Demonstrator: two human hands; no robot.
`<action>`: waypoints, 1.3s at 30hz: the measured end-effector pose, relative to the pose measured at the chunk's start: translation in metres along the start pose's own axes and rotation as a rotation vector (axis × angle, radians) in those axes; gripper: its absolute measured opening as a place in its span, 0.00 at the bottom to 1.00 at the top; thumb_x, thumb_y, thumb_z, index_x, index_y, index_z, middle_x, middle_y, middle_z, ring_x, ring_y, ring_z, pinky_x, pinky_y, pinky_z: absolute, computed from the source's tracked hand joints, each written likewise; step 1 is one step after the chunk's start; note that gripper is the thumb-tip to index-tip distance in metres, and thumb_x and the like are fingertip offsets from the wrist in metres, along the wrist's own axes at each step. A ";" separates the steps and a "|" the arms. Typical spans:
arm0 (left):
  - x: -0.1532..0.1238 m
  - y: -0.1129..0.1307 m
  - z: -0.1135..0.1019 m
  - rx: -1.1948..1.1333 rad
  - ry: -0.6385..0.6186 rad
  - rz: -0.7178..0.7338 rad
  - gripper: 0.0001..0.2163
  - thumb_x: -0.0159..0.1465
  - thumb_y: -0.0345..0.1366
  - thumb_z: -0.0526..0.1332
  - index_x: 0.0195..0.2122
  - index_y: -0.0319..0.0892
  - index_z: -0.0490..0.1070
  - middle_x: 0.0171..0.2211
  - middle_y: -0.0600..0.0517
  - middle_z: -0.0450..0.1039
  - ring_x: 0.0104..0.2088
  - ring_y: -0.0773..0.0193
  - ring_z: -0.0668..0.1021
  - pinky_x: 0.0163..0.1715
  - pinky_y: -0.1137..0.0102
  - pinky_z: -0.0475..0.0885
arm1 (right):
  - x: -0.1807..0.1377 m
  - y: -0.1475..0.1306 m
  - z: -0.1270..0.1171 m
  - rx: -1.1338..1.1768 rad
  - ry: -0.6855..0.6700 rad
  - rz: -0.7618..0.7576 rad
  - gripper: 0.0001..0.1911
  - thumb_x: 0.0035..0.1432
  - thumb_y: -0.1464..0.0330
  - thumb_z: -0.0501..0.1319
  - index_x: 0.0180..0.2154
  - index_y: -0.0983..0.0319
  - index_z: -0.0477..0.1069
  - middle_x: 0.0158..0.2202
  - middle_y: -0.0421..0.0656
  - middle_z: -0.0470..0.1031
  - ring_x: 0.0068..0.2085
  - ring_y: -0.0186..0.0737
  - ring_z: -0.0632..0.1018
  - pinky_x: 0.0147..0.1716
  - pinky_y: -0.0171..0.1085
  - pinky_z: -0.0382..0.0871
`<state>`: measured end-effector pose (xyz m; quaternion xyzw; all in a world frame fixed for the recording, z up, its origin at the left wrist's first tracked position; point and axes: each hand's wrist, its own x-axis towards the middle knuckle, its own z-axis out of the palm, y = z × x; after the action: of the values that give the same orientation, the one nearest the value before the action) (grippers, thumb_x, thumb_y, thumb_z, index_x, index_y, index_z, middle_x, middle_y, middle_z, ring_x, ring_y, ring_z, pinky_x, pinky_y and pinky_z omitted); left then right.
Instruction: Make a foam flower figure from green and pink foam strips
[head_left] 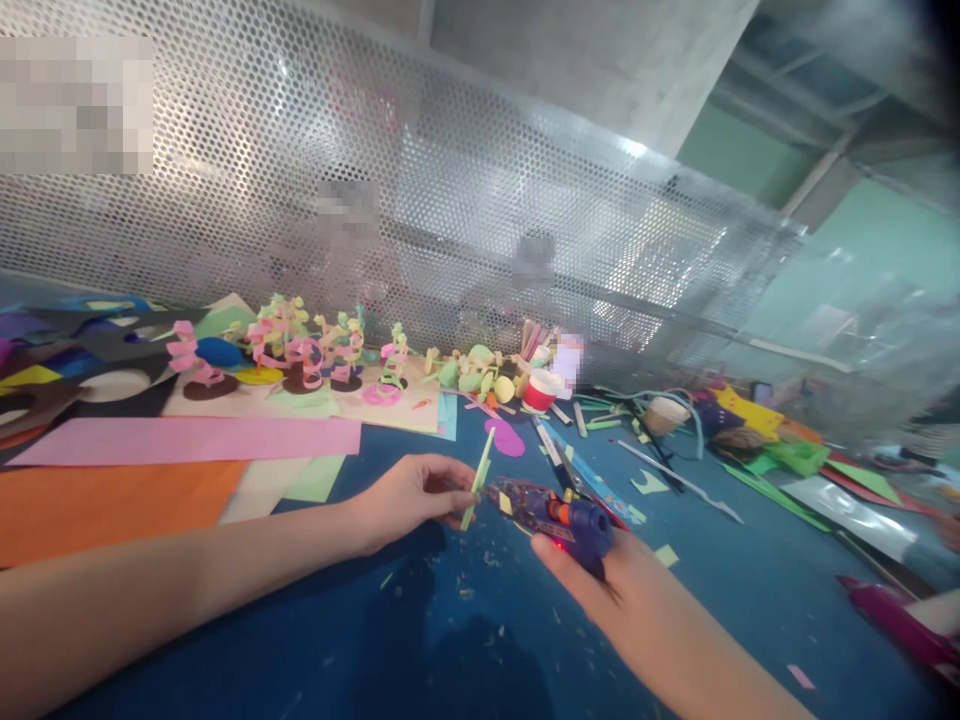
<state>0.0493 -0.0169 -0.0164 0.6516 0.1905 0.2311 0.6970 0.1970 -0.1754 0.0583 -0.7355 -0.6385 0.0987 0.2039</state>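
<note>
Between the thumb and fingers of my left hand (412, 503) is a thin light-green paper strip (484, 470), held upright and slightly tilted. My right hand (637, 600) grips a dark blue hot glue gun (574, 525) with orange parts and a small red light on its underside. The gun's nozzle points left, close beside the strip; whether they touch I cannot tell. Below both hands, small paper scraps and bits lie on the blue tabletop (480, 620).
Pink and green paper spirals (304, 360) stand along the back. Pink (187, 442) and orange paper sheets (127, 500) lie left. A red-and-white cup (541, 392), a brown cup (666, 414) and a ruler (600, 475) are behind the gun. A magenta tool (900, 615) lies right. A perforated metal screen (465, 200) rises behind.
</note>
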 end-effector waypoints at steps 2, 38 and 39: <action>0.000 0.000 0.000 0.004 -0.004 0.002 0.13 0.52 0.40 0.63 0.35 0.38 0.71 0.29 0.51 0.72 0.30 0.65 0.74 0.31 0.68 0.72 | -0.001 -0.001 0.000 -0.001 -0.019 0.006 0.19 0.59 0.56 0.48 0.43 0.58 0.71 0.39 0.46 0.77 0.39 0.45 0.77 0.34 0.37 0.70; 0.000 -0.001 -0.001 -0.001 0.011 -0.009 0.11 0.53 0.40 0.63 0.33 0.38 0.70 0.28 0.53 0.69 0.29 0.67 0.73 0.33 0.67 0.72 | -0.002 -0.003 0.001 0.036 -0.121 0.030 0.20 0.60 0.55 0.47 0.42 0.57 0.72 0.38 0.44 0.77 0.36 0.43 0.77 0.32 0.35 0.69; 0.000 -0.001 -0.001 0.000 0.011 -0.013 0.11 0.53 0.40 0.63 0.34 0.38 0.71 0.28 0.53 0.69 0.29 0.66 0.73 0.33 0.67 0.72 | -0.001 -0.002 0.000 0.034 -0.120 0.032 0.21 0.60 0.55 0.46 0.43 0.57 0.71 0.37 0.44 0.77 0.35 0.42 0.77 0.31 0.35 0.69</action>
<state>0.0488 -0.0156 -0.0171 0.6490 0.1985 0.2301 0.6975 0.1949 -0.1762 0.0586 -0.7349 -0.6358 0.1567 0.1762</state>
